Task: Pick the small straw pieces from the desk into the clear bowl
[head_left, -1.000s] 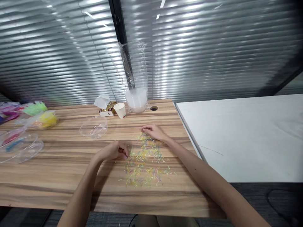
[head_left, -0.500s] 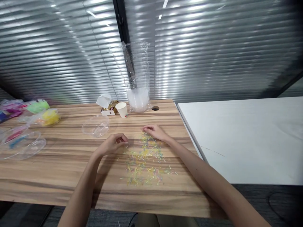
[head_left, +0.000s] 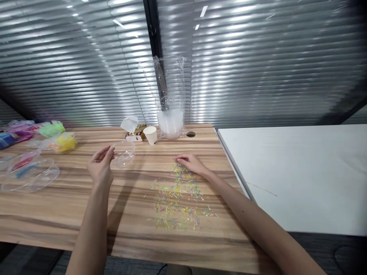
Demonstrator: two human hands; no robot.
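"What's at the far left of the frame?"

"Clear, round plastic dishes (head_left: 47,179), a red piece (head_left: 26,162) and a blue strip (head_left: 25,171) showing in or through them. Just above, a clear plastic bag (head_left: 51,143) holds something yellow (head_left: 67,142)."

"And the left hand (head_left: 100,165)?"

"Raised left of centre, overlapping the edge of a shallow, clear, round plastic bowl (head_left: 125,156). Its fingers bend toward the thumb; whether they grip anything, I can't tell. The bowl's contents are too faint to make out."

"Next along?"

"A white-and-gold box (head_left: 134,138), a white paper cup (head_left: 150,135), then a tall clear bag (head_left: 176,88) around rounded, translucent white things (head_left: 171,124)."

"Those small bits?"

"Slim, translucent yellow, green, blue and pink pieces (head_left: 178,188), scattered lower centre on the brown striped wooden table (head_left: 71,214). The right hand (head_left: 192,163), well apart from the left, is at their upper end, fingertips gathered; I can't tell whether they pinch one."
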